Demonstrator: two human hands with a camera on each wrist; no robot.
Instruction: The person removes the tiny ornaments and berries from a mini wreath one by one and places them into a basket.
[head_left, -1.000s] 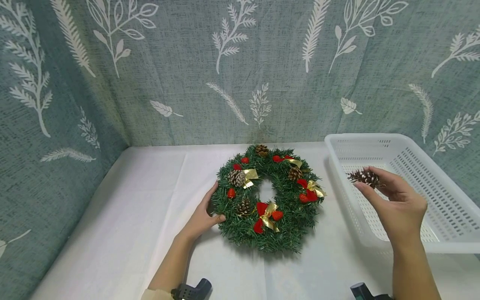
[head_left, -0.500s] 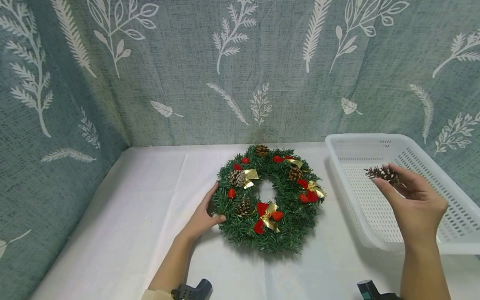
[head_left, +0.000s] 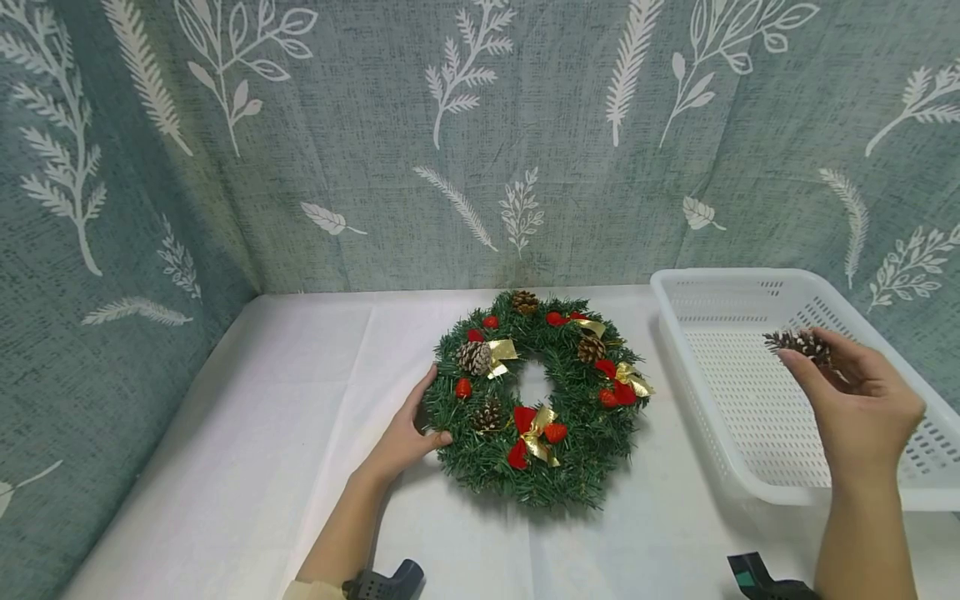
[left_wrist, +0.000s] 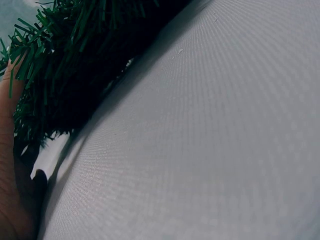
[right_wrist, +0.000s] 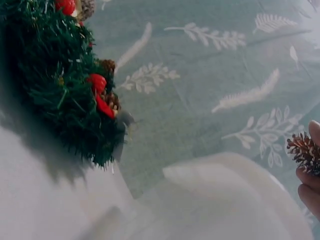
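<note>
A green Christmas wreath lies on the white cloth, trimmed with pine cones, red berries and red and gold bows. My left hand holds its left edge, thumb low and fingers along the outer side, partly hidden by the needles. In the left wrist view, the fingers touch the green tinsel. Over the basket, my right hand pinches a loose brown pine cone with white-tipped scales between thumb and fingers. The right wrist view shows this pine cone at its right edge.
A white plastic basket with perforated walls stands to the right of the wreath. Behind the white tablecloth hangs a grey-green curtain with white leaf prints, which also runs down the left side.
My right hand has moved right with the pine cone, from the basket's left part toward its middle. My left hand and the wreath have stayed in place.
</note>
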